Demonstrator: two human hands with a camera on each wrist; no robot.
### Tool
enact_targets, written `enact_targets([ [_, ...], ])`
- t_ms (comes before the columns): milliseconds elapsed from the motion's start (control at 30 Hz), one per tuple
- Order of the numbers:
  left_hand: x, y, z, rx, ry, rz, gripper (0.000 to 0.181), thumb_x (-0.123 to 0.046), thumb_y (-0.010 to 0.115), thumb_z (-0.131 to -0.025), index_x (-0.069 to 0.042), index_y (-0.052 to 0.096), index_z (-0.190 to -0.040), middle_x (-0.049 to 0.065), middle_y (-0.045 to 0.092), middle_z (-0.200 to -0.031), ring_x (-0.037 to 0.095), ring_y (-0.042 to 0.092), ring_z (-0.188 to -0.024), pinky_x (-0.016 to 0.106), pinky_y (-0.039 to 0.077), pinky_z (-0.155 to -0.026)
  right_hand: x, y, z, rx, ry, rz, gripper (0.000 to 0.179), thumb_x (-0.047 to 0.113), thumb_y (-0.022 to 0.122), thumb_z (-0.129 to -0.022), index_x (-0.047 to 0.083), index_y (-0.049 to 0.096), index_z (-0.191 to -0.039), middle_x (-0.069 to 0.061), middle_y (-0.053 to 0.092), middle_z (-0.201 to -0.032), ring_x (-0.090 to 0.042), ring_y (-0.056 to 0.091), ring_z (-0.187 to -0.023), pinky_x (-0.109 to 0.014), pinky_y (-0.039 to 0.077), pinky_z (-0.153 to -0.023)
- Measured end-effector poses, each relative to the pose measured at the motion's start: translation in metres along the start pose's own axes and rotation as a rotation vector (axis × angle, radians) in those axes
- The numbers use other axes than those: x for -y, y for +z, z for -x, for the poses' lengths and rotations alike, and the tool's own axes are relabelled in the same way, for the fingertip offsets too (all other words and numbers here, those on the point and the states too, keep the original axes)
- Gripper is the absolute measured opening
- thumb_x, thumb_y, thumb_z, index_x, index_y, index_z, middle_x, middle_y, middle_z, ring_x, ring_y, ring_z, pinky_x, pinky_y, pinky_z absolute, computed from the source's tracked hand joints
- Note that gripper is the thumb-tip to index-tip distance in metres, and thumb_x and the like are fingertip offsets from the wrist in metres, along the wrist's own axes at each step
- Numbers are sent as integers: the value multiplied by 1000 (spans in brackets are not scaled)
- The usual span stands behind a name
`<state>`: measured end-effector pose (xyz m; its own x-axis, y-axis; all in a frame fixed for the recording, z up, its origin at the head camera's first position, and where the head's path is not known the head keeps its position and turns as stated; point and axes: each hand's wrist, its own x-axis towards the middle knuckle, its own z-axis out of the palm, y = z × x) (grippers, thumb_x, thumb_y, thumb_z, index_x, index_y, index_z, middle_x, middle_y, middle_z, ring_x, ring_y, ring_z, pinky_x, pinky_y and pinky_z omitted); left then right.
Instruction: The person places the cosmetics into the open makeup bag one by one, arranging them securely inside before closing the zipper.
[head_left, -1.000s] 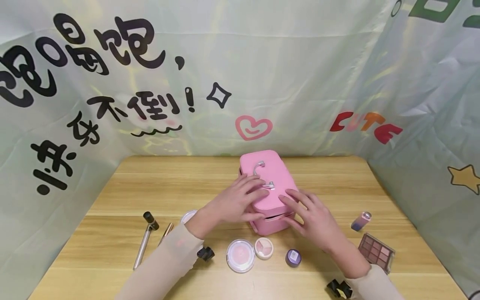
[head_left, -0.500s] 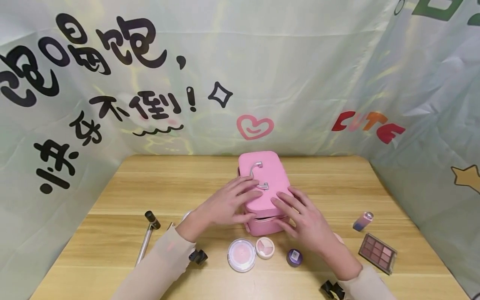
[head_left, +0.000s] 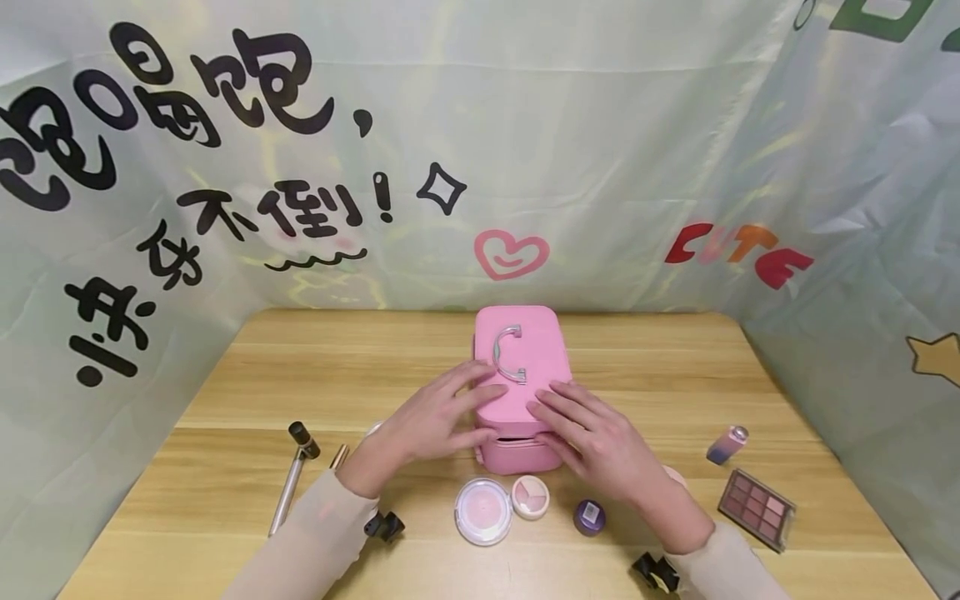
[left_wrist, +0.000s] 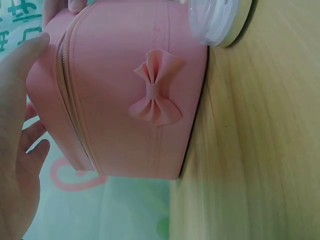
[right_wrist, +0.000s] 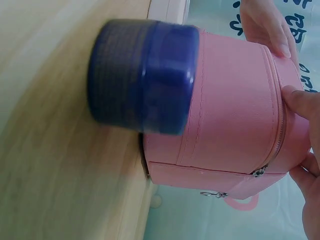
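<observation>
A pink cosmetic case [head_left: 536,350] stands on the wooden table, its lid lowered with a dark gap at the front edge. A silver handle [head_left: 498,348] curves over the lid. My left hand [head_left: 427,417] rests its spread fingers on the lid's left side, thumb near the front edge. On the right side, my right hand [head_left: 611,454] lays its fingers on the lid, and its thumb touches the lid's edge in the right wrist view. A zipper [left_wrist: 75,110] runs below the lid, and a pink bow [left_wrist: 154,90] decorates one side.
In front of the case lie a pink powder compact [head_left: 483,512], a small three-colour pot [head_left: 531,497] and a dark blue jar [head_left: 590,517]. To the right are a lipstick [head_left: 727,445] and an eyeshadow palette [head_left: 757,508]. A silver, black-ended stick [head_left: 288,487] lies left.
The case has turned and its front has shifted left, so it now stands nearly straight. Both hands have moved left with it, staying on the lid.
</observation>
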<state>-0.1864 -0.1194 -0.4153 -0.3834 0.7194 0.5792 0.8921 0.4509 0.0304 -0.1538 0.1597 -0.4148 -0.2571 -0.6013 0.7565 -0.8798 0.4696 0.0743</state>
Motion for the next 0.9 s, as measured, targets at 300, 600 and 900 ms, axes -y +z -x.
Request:
enact_targets([
  [300,2,-3,8,-37,-23,34,48,-43,63,-93,-13,59,-130,13,50,-137,30,45,-131,40,37,-111,8,7,-5,14,18,14,34,31,54,-102,8,69,-122,-11,68,-120,-33,60,-115,-45,46,-102],
  [600,1,-1,8,-28,-42,58,54,-42,67,-89,-13,56,-133,12,48,-139,32,41,-135,42,37,-111,10,9,-9,-1,33,25,34,32,54,-101,9,70,-120,-9,68,-119,-31,61,-114,-44,49,-99],
  [900,-3,-1,9,-54,-49,63,60,-49,71,-86,-14,56,-132,13,48,-140,35,41,-134,47,41,-107,11,7,-9,72,64,41,37,37,54,-101,9,66,-121,-13,63,-124,-36,56,-119,-51,43,-104],
])
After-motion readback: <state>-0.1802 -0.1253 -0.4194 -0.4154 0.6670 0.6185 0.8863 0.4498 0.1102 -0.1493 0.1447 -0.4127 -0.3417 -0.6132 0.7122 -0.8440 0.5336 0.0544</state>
